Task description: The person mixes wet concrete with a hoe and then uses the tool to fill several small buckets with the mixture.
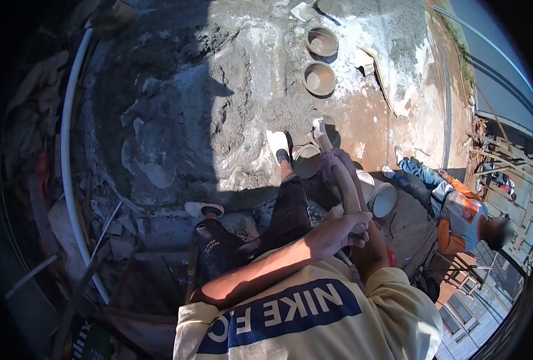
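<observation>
Both my hands are closed around the pale wooden handle of a hoe [347,191]. My left hand [352,229] grips the handle near its end, close to my body. Farther up the shaft, my right hand [335,163] is wrapped around it. The hoe's far end reaches the edge of the wet grey concrete [242,108]; its blade is hard to make out. A bucket [306,161] stands just beside the hoe and my right hand. My shoes, one of them a white shoe [277,143], stand in and at the edge of the concrete.
Two buckets, a farther bucket [322,42] and a nearer bucket [319,79], stand beyond. More buckets, including a grey bucket [383,199], are at right. A person [461,207] in an orange-sleeved shirt is there too. A white pipe [68,138] and rubble [113,231] lie left.
</observation>
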`<state>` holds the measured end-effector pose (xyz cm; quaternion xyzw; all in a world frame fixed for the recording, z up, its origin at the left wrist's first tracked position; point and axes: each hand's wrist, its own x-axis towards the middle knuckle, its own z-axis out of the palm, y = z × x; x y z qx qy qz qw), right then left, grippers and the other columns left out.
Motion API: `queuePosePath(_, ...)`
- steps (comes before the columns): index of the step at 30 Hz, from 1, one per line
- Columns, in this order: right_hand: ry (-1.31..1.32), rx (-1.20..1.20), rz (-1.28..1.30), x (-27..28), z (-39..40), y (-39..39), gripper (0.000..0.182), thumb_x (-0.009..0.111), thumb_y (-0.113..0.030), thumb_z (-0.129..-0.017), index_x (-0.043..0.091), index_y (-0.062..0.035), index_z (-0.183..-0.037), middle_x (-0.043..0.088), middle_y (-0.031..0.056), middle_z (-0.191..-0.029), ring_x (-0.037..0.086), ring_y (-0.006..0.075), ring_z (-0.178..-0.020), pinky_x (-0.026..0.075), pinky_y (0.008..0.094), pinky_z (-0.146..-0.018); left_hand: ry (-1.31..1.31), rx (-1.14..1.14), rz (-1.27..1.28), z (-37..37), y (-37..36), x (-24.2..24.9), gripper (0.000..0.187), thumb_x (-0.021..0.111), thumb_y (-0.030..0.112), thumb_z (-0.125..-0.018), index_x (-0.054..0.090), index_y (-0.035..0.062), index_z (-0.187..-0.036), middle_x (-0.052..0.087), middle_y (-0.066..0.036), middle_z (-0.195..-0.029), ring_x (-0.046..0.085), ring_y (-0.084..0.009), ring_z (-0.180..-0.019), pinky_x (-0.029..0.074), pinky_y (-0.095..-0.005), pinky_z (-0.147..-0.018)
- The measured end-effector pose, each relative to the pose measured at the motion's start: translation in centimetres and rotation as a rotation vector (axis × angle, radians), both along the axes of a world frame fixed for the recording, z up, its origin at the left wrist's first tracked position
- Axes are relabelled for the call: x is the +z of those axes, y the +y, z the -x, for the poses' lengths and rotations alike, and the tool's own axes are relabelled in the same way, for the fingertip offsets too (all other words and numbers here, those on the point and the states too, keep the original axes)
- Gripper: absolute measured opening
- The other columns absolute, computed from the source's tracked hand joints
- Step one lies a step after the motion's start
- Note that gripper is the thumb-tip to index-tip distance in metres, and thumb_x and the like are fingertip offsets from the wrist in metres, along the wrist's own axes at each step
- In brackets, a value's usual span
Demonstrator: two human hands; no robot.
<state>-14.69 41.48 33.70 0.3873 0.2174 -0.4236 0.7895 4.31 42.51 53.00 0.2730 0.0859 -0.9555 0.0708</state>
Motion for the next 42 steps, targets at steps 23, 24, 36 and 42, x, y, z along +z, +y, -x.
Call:
queuePosePath(23, 1.066, -0.106, -0.355, -35.8, -2.2, 6.8, 0.013, 0.054, -0.002, -0.074, 0.044, -0.007, -0.068, 0.042, 0.003, -0.055, 0.044, 0.0147, -0.044, 0.043, 0.0281, -0.042, -0.457, -0.966, 0.883, -6.1, 1.6, -45.9, 0.045, 0.066, 0.03, -0.067, 0.064, 0.0093, -0.108, 0.067, -0.016, -0.096, 0.064, -0.0265, -0.09, 0.049, -0.0363, -0.08)
queuePosePath(24, 1.088, -0.106, -0.361, -35.8, -3.6, 6.8, 0.013, 0.054, -0.002, -0.074, 0.045, -0.0068, -0.067, 0.043, 0.0029, -0.055, 0.044, 0.0155, -0.044, 0.044, 0.0283, -0.042, -0.539, -0.983, 0.945, -7.1, 2.7, -47.0, 0.045, 0.065, 0.028, -0.066, 0.065, 0.0113, -0.108, 0.067, -0.016, -0.096, 0.064, -0.0272, -0.092, 0.048, -0.0374, -0.082)
queuePosePath(36, 1.032, -0.037, -0.463, -43.5, -5.1, 6.5, 0.013, 0.055, -0.003, -0.076, 0.045, -0.0071, -0.069, 0.046, 0.0042, -0.06, 0.046, 0.0154, -0.051, 0.045, 0.0299, -0.05, -0.983, -1.116, 1.26, -14.1, 5.1, -53.6, 0.025, 0.038, 0.028, -0.09, 0.056, 0.0228, -0.106, 0.06, -0.006, -0.096, 0.057, -0.0222, -0.091, 0.04, -0.0398, -0.079)
queuePosePath(42, 1.028, -0.181, -0.548, -34.0, -8.3, 6.6, 0.012, 0.057, -0.005, -0.076, 0.046, -0.0052, -0.075, 0.047, 0.0069, -0.063, 0.05, 0.0206, -0.054, 0.048, 0.0367, -0.055, -1.02, -1.023, 1.143, -17.0, 8.2, -54.5, 0.02, 0.042, 0.034, -0.089, 0.055, 0.0192, -0.089, 0.055, -0.002, -0.075, 0.055, -0.0217, -0.07, 0.041, -0.0374, -0.066)
